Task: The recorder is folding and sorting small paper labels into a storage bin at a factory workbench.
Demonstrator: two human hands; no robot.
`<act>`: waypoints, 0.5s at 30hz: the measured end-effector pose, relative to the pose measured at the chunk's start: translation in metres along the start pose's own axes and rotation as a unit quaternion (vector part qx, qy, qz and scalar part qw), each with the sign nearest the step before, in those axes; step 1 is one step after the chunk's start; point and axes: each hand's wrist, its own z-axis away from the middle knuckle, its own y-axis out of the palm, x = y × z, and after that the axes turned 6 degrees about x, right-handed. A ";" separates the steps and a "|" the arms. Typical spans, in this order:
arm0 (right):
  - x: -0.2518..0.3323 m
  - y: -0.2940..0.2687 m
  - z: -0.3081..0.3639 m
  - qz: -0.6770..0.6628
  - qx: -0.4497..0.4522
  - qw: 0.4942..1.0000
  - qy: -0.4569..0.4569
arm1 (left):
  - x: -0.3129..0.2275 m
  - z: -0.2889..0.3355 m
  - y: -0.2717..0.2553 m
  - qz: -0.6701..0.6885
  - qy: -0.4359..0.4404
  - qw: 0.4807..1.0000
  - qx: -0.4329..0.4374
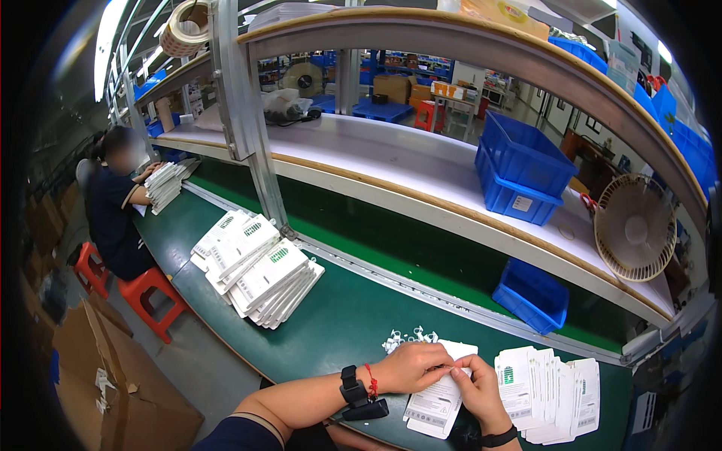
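Observation:
My left hand (420, 368) and my right hand (480, 392) meet at the fingertips over a flat white carton (435, 412) with grey print. Both hands are closed in a pinch; whatever sits between the fingers is too small or hidden to make out. The carton lies on the green table (342, 316) near its front edge, partly covered by my hands. Just beyond my left hand is a small heap of white plastic pieces (398, 340). To the right of my right hand, several similar white cartons (543, 395) with green marks lie fanned out, overlapping.
Piles of white cartons (259, 274) stand further left on the table. A blue bin (530, 297) sits beyond my hands, below a shelf with stacked blue bins (519, 173) and a fan (635, 229). At far left a person (109, 207) handles cartons; a cardboard box (131, 391) stands below.

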 end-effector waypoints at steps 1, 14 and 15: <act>-0.001 0.000 0.001 0.018 -0.003 1.000 -0.001 | -0.001 -0.001 0.000 0.007 -0.004 1.000 -0.004; 0.000 0.002 0.000 -0.023 0.010 1.000 -0.006 | 0.000 0.000 -0.002 -0.003 -0.005 1.000 0.000; 0.002 0.001 0.000 -0.012 0.012 1.000 -0.001 | 0.000 0.000 -0.002 -0.003 -0.007 1.000 0.000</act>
